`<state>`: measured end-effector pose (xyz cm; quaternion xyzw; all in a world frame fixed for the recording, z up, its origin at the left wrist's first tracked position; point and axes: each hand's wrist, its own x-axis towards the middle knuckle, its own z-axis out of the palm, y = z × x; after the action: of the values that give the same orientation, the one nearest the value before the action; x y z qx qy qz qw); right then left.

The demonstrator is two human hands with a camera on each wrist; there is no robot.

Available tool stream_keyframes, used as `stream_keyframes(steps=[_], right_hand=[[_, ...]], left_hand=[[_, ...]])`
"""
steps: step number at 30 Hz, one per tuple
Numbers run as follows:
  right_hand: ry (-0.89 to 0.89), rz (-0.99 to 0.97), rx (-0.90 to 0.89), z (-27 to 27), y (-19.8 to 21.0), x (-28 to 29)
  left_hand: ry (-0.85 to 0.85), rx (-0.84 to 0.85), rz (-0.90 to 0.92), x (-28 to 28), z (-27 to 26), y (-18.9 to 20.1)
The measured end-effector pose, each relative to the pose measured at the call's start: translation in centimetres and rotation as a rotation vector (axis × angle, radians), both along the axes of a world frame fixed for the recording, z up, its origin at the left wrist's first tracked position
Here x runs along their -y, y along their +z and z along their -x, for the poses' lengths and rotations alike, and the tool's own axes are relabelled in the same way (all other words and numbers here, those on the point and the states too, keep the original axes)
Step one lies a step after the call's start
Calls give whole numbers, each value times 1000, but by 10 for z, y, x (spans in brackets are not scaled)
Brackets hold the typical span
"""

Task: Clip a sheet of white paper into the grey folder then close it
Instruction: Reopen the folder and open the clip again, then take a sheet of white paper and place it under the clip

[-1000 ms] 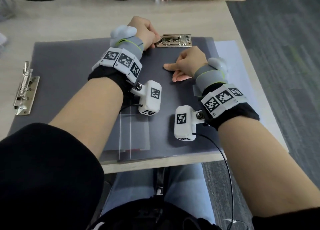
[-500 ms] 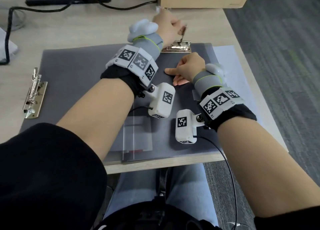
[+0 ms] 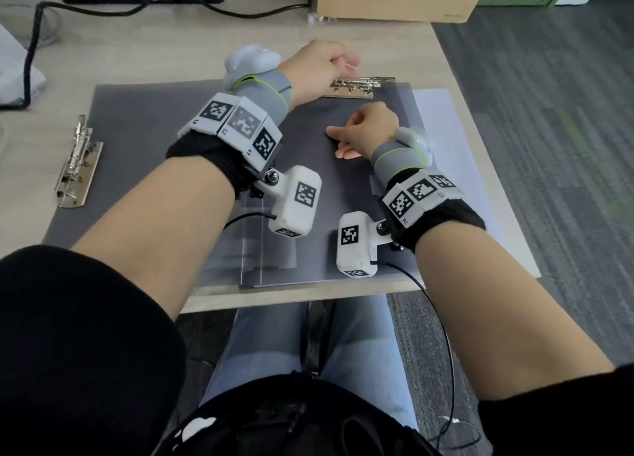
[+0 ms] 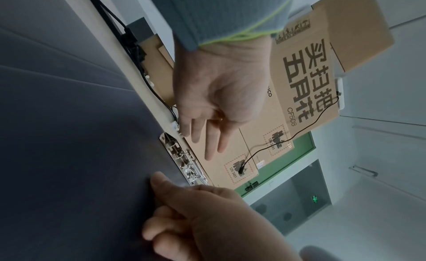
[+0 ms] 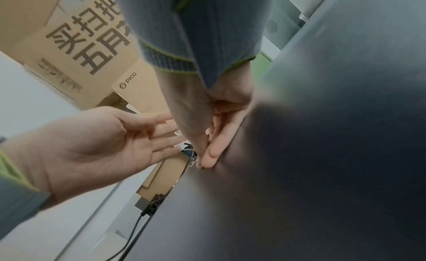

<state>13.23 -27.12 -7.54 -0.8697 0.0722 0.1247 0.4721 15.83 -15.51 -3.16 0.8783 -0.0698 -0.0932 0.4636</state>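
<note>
Desk (image 3: 394, 44) holds open folder (image 3: 144, 119); paper (image 3: 442, 119) lies unclipped underneath, left hand (image 3: 319, 68) loose-fingered over clip (image 3: 356, 85), right hand (image 3: 367, 129) curled, pressing folder.

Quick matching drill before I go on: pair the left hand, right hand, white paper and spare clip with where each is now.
1 left hand
2 right hand
3 white paper
4 spare clip

A lying on the desk left of the folder
B pressing on the grey cover
C open, above the folder's clip
D sticking out on the folder's right

1-C, 2-B, 3-D, 4-A
</note>
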Motion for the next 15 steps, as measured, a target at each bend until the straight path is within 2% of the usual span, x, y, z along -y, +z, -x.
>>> stream_keyframes(steps=[6,11,15], right_hand=[[-45,-54,85,27,11,5],[-143,187,234,60,16,25],[-257,290,218,81,13,48]], left_hand=[[18,30,-7,-11,27,-4],[20,34,-27,-10,62,-9],[-3,8,-53,-2,89,-15]])
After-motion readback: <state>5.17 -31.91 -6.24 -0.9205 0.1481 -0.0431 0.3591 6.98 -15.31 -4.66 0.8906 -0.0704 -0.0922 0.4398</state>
